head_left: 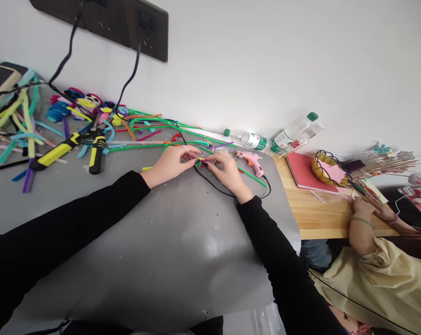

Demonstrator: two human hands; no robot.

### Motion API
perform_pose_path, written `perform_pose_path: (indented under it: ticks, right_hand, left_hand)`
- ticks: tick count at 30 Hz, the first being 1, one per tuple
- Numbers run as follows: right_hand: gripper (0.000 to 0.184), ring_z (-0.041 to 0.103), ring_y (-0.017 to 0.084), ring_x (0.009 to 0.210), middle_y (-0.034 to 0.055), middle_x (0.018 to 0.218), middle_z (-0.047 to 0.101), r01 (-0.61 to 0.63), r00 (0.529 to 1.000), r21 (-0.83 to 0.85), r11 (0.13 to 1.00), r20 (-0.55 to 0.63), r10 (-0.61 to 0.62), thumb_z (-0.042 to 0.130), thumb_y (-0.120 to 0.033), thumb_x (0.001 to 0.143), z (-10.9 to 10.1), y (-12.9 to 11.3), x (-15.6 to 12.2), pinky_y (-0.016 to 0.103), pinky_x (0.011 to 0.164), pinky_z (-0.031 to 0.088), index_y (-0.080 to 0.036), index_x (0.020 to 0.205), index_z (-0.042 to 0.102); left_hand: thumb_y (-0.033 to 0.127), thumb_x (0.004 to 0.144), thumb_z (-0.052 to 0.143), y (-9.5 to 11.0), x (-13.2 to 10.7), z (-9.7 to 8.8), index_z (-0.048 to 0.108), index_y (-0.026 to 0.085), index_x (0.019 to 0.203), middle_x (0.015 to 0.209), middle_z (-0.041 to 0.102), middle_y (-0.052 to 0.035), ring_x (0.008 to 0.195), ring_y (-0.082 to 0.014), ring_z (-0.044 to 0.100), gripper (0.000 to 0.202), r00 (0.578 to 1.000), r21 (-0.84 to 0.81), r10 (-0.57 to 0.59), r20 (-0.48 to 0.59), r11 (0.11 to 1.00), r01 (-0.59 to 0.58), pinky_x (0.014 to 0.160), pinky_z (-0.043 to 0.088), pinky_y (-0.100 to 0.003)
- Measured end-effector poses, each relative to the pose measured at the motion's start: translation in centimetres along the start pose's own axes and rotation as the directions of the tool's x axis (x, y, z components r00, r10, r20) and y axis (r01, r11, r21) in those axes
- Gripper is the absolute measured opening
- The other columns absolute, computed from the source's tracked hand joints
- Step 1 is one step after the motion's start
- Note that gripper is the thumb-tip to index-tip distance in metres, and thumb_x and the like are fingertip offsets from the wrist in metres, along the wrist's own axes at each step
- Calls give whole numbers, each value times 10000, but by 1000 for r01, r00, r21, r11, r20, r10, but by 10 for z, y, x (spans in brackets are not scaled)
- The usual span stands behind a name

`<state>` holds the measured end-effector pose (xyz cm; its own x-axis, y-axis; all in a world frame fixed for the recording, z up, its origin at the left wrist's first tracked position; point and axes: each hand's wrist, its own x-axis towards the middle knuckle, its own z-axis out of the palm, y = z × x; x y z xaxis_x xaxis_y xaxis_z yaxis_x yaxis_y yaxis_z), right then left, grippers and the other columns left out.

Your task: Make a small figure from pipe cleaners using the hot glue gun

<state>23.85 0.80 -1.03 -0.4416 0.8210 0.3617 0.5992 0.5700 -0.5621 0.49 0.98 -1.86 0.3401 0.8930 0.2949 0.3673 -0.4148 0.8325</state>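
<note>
My left hand (170,163) and my right hand (227,174) meet over the grey mat (168,242), fingers pinched together on a small craft piece (200,162) of green, pink and yellow pipe cleaner. Both arms wear black sleeves. A ring shows on a left finger. A pink glue gun (251,161) lies just right of my right hand, its black cord (213,186) looping under my hands. A long green pipe cleaner (252,176) lies beside the gun.
Yellow-handled pliers (74,146) and several coloured pipe cleaners (22,130) lie at the left. Plastic bottles (287,137) lie by the wall. A red notebook (306,173) and wire basket (327,170) rest on the wooden table, where another person's hands (369,211) work.
</note>
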Motion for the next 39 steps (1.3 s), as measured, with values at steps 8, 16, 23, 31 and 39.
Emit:
perform_pose_path:
  ticks: [8, 16, 23, 31, 39]
  right_hand:
    - [225, 580, 216, 891, 47, 907, 700, -40, 999, 48, 998, -12, 41, 595, -378, 1033, 0, -1, 1, 372, 826, 466, -234, 943, 743]
    - [177, 567, 217, 869, 48, 874, 677, -26, 1000, -12, 1000, -9, 26, 585, -270, 996, 3, 8, 1, 371, 835, 460, -222, 885, 713]
    - [197, 591, 239, 930, 62, 928, 690, -42, 999, -17, 999, -15, 42, 547, -219, 977, -2, 5, 0, 392, 864, 480, -231, 1001, 742]
    - [239, 606, 255, 997, 75, 994, 681, 7, 1000, 1, 1000, 9, -7, 531, -183, 930, -4, -1, -2, 421, 923, 491, -222, 1037, 740]
    - [221, 610, 245, 988, 68, 1000, 686, -10, 1000, 24, 1000, 1, 10, 537, -186, 925, -4, -2, -1, 406, 906, 495, -230, 1016, 734]
  left_hand:
    - [402, 931, 624, 3, -1, -1, 735, 171, 1154, 1131, 799, -108, 984, -234, 752, 341, 999, -58, -30, -38, 998, 28, 956, 605, -384]
    - [333, 898, 638, -1, 0, -1, 747, 185, 1169, 1053, 803, -84, 959, -241, 745, 328, 1000, 82, -29, 4, 996, 29, 912, 603, -375]
    - [316, 897, 620, 3, 2, -10, 776, 183, 1198, 1224, 785, -135, 1169, -294, 722, 364, 989, -421, -126, 75, 895, 146, 990, 600, -450]
    - [425, 1014, 430, 7, 5, -16, 797, 200, 1236, 1298, 767, -140, 1203, -308, 729, 484, 950, -600, -223, 220, 737, 312, 995, 620, -463]
    - [465, 915, 643, 2, 6, -12, 827, 161, 1108, 1159, 799, -155, 1078, -282, 729, 405, 929, -783, -272, 252, 506, 361, 899, 581, -377]
